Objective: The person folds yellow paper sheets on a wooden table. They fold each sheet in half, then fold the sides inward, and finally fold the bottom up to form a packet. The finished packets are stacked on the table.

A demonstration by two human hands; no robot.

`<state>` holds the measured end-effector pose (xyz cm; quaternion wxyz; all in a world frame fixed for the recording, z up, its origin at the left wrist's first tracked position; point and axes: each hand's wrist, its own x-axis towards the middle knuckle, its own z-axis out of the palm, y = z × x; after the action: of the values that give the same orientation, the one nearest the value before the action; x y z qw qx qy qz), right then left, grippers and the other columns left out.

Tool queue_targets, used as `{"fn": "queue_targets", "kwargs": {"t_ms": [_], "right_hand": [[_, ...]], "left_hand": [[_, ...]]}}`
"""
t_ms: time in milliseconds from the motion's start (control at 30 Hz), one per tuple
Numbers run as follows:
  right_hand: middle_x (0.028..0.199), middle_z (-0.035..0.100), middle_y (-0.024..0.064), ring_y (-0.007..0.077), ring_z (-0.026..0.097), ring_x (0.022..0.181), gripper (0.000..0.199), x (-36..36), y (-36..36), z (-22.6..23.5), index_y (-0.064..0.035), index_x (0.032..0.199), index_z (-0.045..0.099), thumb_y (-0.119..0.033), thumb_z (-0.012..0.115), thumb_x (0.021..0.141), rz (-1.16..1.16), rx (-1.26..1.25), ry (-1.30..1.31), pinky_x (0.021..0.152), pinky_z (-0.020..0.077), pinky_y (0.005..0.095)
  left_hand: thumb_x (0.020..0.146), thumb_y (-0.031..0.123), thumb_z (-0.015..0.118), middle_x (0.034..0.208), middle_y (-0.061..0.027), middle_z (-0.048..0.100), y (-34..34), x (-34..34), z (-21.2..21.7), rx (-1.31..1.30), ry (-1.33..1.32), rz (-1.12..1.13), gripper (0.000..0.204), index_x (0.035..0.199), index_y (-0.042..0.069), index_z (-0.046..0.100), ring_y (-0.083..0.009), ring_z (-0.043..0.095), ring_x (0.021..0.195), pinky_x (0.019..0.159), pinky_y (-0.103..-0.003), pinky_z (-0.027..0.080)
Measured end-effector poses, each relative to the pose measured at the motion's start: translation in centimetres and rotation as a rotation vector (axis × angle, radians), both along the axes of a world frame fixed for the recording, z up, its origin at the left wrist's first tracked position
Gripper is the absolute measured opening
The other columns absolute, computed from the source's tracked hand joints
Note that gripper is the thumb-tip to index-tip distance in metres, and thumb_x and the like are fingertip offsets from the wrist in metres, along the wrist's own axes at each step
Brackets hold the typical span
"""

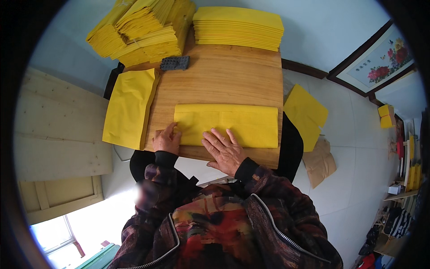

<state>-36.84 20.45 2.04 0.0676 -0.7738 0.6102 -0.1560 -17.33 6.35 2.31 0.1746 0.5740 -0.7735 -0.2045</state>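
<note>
A folded yellow paper sheet (242,123), long and flat, lies across the near part of the wooden table. My right hand (224,151) rests palm down on its lower middle, fingers spread and thumb out to the side. At the sheet's left end is my left hand (166,140), its fingers curled and the thumb and forefinger on the edge of the paper. Just left of that hand, a stack of yellow paper pieces (129,107) hangs slightly over the table's left side.
Neat yellow stack (237,28) stands at the table's (224,76) far edge; piled yellow bundles (148,38) fill the far left corner. Near them sits a dark grey textured block (174,63). Yellow sheets (304,114) and brown paper (319,162) are at the right, below tabletop level.
</note>
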Motion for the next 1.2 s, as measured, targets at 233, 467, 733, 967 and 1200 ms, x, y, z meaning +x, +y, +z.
{"fn": "queue_targets", "kwargs": {"t_ms": [233,467,733,967,1200], "right_hand": [[0.153,0.029,0.0035,0.0234,0.021,0.143,0.076,-1.5,-0.4,-0.2,-0.0106,0.142,0.040,-0.053,0.062,0.083,-0.060,-0.003,0.012,0.115,0.0120,0.0528],[0.155,0.024,0.0061,0.0244,0.019,0.144,0.081,-2.9,0.0,-0.2,-0.0064,0.144,0.035,-0.049,0.065,0.081,-0.188,0.010,-0.023,0.114,0.0125,0.0534],[0.155,0.019,0.0124,0.0304,0.015,0.144,0.084,-3.9,0.6,-0.5,-0.0024,0.144,0.030,-0.046,0.066,0.082,-0.408,0.015,-0.072,0.113,0.0109,0.0573],[0.155,0.021,0.0146,0.0320,0.015,0.145,0.078,-5.4,0.5,0.3,-0.0007,0.143,0.032,-0.042,0.064,0.085,-0.531,0.114,-0.058,0.114,0.0098,0.0563],[0.155,0.021,0.0132,0.0327,0.016,0.144,0.076,-5.9,1.1,0.5,-0.0014,0.144,0.030,-0.035,0.064,0.086,-0.550,0.045,-0.011,0.115,0.0098,0.0532]], "left_hand": [[0.077,0.026,0.070,0.070,0.0003,0.059,0.0,0.1,0.3,0.021,0.034,-0.002,0.035,0.112,0.022,0.068,-0.0222,0.056,0.083,0.082,-0.042,0.040],[0.076,0.024,0.071,0.069,0.0001,0.059,0.0,0.0,0.1,-0.002,0.052,0.002,0.037,0.113,0.022,0.067,-0.0222,0.056,0.083,0.081,-0.040,0.041],[0.077,0.023,0.071,0.069,-0.0007,0.059,-0.2,0.3,-0.5,-0.013,0.067,-0.010,0.035,0.112,0.020,0.068,-0.0220,0.056,0.083,0.081,-0.038,0.041],[0.077,0.024,0.070,0.074,-0.0020,0.062,-0.2,0.3,-0.2,0.021,0.098,-0.012,0.036,0.113,0.020,0.068,-0.0239,0.057,0.085,0.083,-0.039,0.042],[0.077,0.016,0.063,0.128,-0.0138,0.051,3.1,-5.2,1.0,-0.561,-0.118,-0.408,0.047,0.123,0.011,0.057,-0.0352,0.045,0.121,0.095,-0.052,0.038]]}}
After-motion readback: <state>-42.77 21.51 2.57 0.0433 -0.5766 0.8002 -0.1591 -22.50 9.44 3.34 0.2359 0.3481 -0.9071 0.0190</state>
